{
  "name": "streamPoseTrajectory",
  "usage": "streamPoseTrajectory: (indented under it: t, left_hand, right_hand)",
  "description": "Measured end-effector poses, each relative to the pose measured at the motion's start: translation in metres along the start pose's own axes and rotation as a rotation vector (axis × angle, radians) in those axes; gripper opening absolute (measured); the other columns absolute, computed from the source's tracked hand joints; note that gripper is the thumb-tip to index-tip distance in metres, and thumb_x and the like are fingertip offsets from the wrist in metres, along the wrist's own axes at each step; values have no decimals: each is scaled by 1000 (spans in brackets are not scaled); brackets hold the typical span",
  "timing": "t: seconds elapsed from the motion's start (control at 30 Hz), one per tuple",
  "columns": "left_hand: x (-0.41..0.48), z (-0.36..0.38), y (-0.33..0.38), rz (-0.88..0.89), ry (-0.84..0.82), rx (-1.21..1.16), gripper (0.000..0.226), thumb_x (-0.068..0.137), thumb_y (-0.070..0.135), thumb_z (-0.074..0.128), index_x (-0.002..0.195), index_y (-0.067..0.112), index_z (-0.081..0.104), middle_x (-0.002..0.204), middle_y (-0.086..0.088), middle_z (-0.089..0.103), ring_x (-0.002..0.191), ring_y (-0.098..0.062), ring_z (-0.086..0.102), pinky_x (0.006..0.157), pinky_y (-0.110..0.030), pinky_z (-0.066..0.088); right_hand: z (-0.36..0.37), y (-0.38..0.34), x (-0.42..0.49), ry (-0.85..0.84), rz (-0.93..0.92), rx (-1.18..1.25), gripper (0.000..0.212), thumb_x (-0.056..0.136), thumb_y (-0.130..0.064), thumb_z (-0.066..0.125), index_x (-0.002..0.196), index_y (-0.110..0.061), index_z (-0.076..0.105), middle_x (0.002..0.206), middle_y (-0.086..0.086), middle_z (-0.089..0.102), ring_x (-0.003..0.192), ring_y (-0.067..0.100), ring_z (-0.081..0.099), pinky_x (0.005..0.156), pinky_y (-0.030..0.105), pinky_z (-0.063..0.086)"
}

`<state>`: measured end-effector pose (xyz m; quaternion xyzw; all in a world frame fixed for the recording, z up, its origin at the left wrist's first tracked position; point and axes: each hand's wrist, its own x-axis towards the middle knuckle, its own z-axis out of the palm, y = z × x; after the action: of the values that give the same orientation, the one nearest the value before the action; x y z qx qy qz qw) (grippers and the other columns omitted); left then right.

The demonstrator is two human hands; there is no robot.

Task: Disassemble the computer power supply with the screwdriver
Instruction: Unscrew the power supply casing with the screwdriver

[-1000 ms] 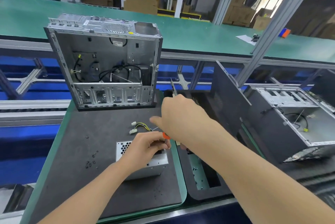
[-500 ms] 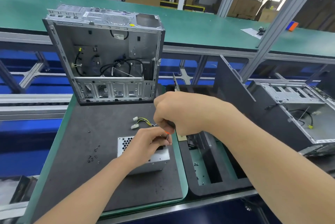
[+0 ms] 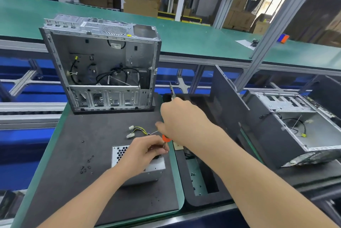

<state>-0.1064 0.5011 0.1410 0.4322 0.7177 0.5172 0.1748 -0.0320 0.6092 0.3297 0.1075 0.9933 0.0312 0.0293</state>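
Several small black screws (image 3: pixel 86 168) lie loose at nine o'clock of the silver perforated-metal power supply box (image 3: pixel 119 154), mid-mat. On top, the left hand (image 3: pixel 145 152) pinches the shaft, probably steadying the tip. At one o'clock the right hand (image 3: pixel 182 119) wraps the orange-handled screwdriver (image 3: pixel 166 137). The box sits close to the black foam mat (image 3: pixel 103 200) edge at three o'clock, with open room at nine.

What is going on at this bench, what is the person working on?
A person is taking apart a metal power supply that lies on a dark mat. The right hand grips the orange-handled screwdriver from above. The left hand rests on the box and pinches the tool's shaft near the tip. Which screw is being worked is hidden by the hands. Several loose screws lie on the mat, and an opened computer case stands behind.
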Motion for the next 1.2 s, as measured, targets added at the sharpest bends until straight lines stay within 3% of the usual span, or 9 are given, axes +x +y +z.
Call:
streamPoseTrajectory:
  t: [0.1, 0.23, 0.43, 0.53, 0.63, 0.7, 0.77, 0.97, 1.2]
  left_hand:
    - [1, -2, 1, -45, 6, -84, 22, 94, -2, 69, 87, 18, 74, 93, 8, 76, 90, -19, 72, 86, -35, 58]
    - [2, -5, 4, -41, -25, -116, 20, 95, -3, 68, 99, 14, 76, 94, 8, 77, 90, -13, 73, 84, -28, 58]
    - [1, -7, 8, -30, -19, -106, 31, 99, -3, 62, 96, 24, 77, 92, 7, 78, 90, -13, 76, 85, -26, 59]
    - [0, -4, 9, -40, 15, -88, 33, 97, -6, 61, 86, 21, 76, 87, 3, 78, 82, -12, 75, 81, -27, 60]
    - [1, -3, 10, -44, 26, -87, 30, 97, -9, 59, 87, 16, 74, 84, 2, 76, 80, -15, 74, 82, -38, 61]
    - [1, -2, 11, -24, 24, -95, 28, 97, -9, 58, 90, 14, 72, 85, 0, 74, 79, -15, 73, 81, -39, 61]
    - [0, -3, 11, -11, 19, -109, 26, 98, -7, 59, 92, 14, 72, 86, -1, 74, 78, -14, 72, 80, -39, 60]
    - [1, -8, 6, -23, -32, -169, 21, 100, -1, 62, 100, 17, 73, 95, 4, 77, 87, -14, 74, 83, -26, 58]
    - [4, -12, 5, -10, -69, -135, 34, 100, -1, 58, 103, 29, 74, 96, 1, 77, 93, -21, 75, 86, -30, 60]
  right_hand:
    - [-9, 4, 0, -55, -119, -1, 24, 94, -29, 65, 85, -15, 48, 79, 2, 45, 65, 24, 51, 49, 29, 36]
    - [-20, 9, 0, -174, -294, 2, 12, 85, -19, 72, 86, -24, 61, 90, -5, 56, 89, 24, 62, 73, 41, 58]
    - [-24, 9, 0, -267, -406, -7, 23, 80, 1, 59, 87, -16, 72, 95, -4, 60, 91, 13, 50, 72, 27, 50]
    - [-20, 8, -1, -210, -366, 8, 9, 87, -29, 67, 93, -22, 65, 94, -7, 52, 91, 14, 52, 76, 38, 55]
    - [-19, 6, -2, 16, -192, -81, 45, 89, -64, 58, 78, -22, 47, 81, -3, 42, 66, 20, 45, 57, 34, 38]
    - [-19, 2, -3, 120, -46, -131, 58, 93, -69, 51, 67, -20, 34, 71, -1, 35, 55, 17, 29, 50, 30, 22]
    - [-15, -1, -1, 61, 58, -61, 61, 95, -70, 46, 66, -19, 33, 70, 0, 38, 54, 18, 33, 48, 29, 22]
    - [-16, 5, 5, -112, -52, 69, 46, 96, -45, 61, 69, -15, 40, 71, 2, 46, 53, 21, 46, 48, 27, 31]
    - [-30, 14, 6, -256, -367, 53, 10, 88, -19, 70, 94, -21, 62, 79, -13, 58, 87, 13, 57, 67, 33, 53]
